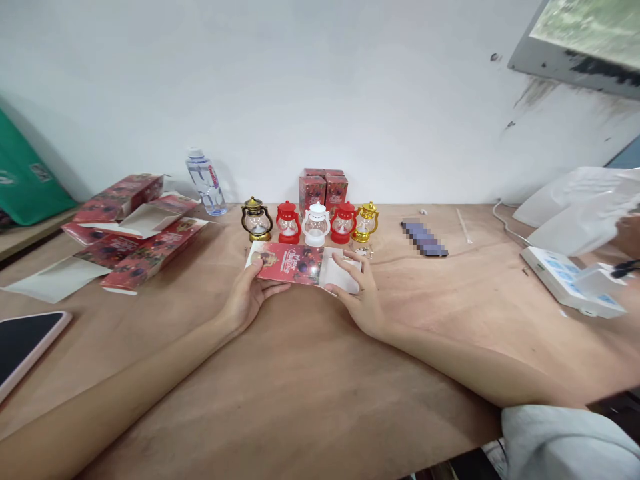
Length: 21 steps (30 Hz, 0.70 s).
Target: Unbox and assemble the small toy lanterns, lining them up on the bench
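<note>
Left hand (250, 290), thumb above fingers, pinches a red rectangular cardboard box (290, 265); right hand (364, 297), fingers half-spread, grips its white open end (331, 272), before five small red, white, gold and bronze lanterns (317, 233)

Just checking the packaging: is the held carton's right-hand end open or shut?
Open: a white flap extends out past the printed face of the carton, at the right hand.

A pink-edged device (30, 350) and a green bag (30, 177) run off the left edge, while pixelation obscures the screen of a smartphone (423, 237). A white lantern (316, 231) partly blocks the upright red cartons (336, 190) behind it, and small pieces (371, 253) near the gold lantern (369, 212) are too tiny to identify.
</note>
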Each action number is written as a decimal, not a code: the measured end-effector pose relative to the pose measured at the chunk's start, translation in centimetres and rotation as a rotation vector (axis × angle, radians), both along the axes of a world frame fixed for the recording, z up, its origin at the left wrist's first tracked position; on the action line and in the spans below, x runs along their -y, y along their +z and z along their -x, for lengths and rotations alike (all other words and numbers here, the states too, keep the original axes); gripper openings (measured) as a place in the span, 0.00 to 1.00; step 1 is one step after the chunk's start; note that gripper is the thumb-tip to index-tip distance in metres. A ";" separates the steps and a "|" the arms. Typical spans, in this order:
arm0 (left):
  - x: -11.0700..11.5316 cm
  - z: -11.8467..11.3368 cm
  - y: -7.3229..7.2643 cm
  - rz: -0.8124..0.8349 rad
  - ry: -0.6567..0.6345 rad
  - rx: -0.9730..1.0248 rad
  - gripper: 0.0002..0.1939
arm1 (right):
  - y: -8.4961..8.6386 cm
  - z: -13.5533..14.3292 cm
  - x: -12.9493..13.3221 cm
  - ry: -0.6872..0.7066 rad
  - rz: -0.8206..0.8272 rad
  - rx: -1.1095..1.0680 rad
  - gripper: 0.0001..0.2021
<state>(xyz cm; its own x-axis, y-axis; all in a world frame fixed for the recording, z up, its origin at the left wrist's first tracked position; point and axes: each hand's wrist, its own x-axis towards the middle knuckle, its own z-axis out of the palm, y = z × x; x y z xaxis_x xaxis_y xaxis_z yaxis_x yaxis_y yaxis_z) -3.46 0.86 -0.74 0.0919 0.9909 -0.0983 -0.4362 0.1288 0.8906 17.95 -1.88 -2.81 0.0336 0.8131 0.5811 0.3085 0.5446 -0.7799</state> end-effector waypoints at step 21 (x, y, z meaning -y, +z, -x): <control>0.2 0.1 -0.5 -0.109 0.021 -0.017 0.23 | 0.2 -0.2 -1.4 0.016 0.405 -0.280 0.10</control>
